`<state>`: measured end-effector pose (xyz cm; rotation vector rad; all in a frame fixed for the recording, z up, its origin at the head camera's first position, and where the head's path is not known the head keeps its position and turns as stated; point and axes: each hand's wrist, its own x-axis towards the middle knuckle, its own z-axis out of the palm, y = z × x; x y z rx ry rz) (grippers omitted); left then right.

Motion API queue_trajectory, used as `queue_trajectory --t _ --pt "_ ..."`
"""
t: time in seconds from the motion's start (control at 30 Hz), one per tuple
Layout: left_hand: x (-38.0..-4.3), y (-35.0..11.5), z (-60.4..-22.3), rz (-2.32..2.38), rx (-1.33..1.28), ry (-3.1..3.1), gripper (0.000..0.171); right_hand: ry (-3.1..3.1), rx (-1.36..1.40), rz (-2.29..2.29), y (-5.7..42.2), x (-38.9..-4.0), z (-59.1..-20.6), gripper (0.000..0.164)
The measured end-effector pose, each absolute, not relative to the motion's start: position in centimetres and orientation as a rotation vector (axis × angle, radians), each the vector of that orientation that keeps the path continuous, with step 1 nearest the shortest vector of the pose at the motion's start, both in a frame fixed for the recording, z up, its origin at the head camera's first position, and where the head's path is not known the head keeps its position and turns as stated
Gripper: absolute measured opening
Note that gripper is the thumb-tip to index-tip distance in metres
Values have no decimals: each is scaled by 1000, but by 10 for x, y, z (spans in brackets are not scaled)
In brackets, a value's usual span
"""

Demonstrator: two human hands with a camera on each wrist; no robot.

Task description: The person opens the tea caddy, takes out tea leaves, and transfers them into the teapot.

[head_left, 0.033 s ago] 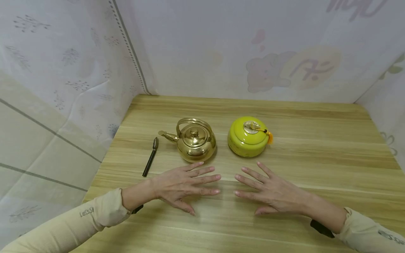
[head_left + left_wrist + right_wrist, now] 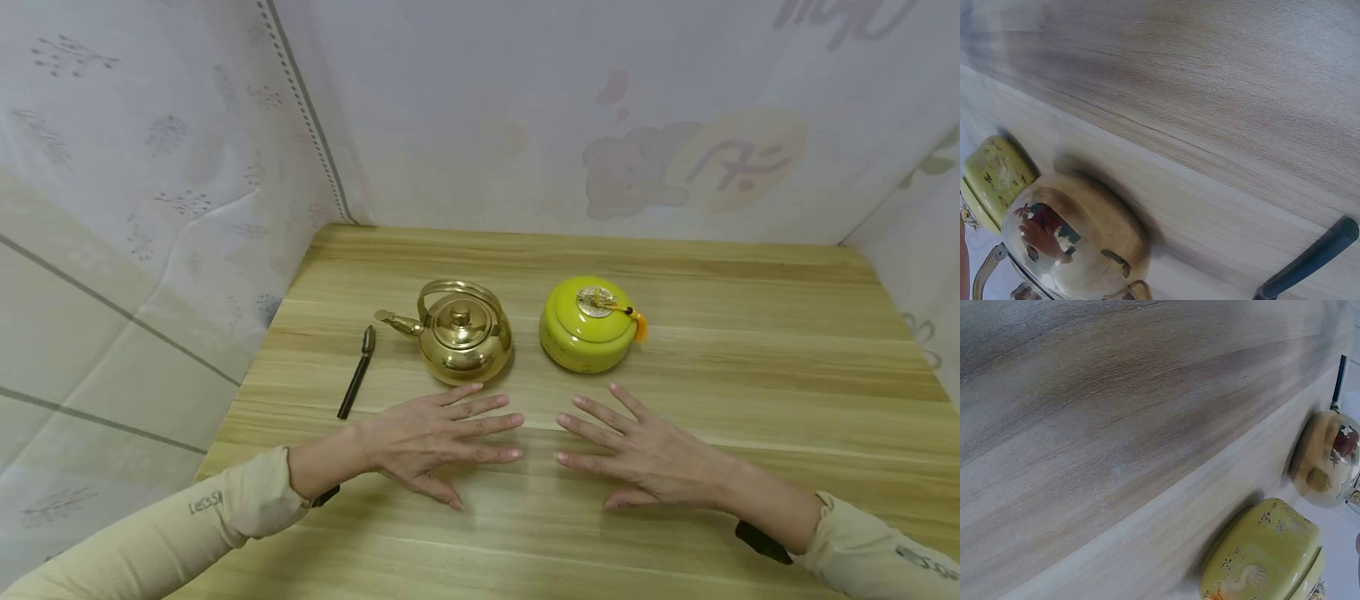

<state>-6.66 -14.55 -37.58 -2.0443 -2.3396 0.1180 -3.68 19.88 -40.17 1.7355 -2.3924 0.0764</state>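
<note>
My left hand (image 2: 438,437) is held palm down with its fingers spread, just in front of a shiny brass teapot (image 2: 465,354). The teapot has a lid, a raised handle and a spout pointing left. Mirroring the first, my right hand (image 2: 648,458) is also palm down with spread fingers, in front of a round yellow-green lidded jar (image 2: 587,350). An orange tassel (image 2: 640,326) hangs from the jar's lid. Left of the teapot lies a slim tool with a black handle (image 2: 351,390) and a metallic tip (image 2: 368,338). Neither hand holds anything.
Everything stands on a wood-grain table (image 2: 750,333). Pale patterned cloth walls (image 2: 480,150) rise along its back and sides. Dark straps (image 2: 762,542) show under the wrists, beside cream sleeves (image 2: 180,517).
</note>
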Motion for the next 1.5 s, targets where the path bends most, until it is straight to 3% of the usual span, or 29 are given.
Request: queue_trajectory --t 0.5,0.7,0.87,1.1,1.27,1.5 --pt "-67 -144 -374 2 -1991 -2347 80 -2405 1627 194 196 -40 -407 68" --pt "-62 -148 -380 -254 -1782 -2472 76 -2423 1451 580 181 -45 -410 52" --pt "-49 -155 -388 -807 -1330 -2677 63 -2367 1261 919 160 -50 -414 44" --pt "-46 -159 -400 -1855 -303 -2452 35 -2436 883 1389 128 -55 -413 40" --pt "-58 -163 -401 -2214 301 -2176 41 -2347 686 1737 106 -61 -415 33" --pt "-81 -165 -404 -2291 545 -1982 53 -2288 515 2011 72 -67 -411 33"
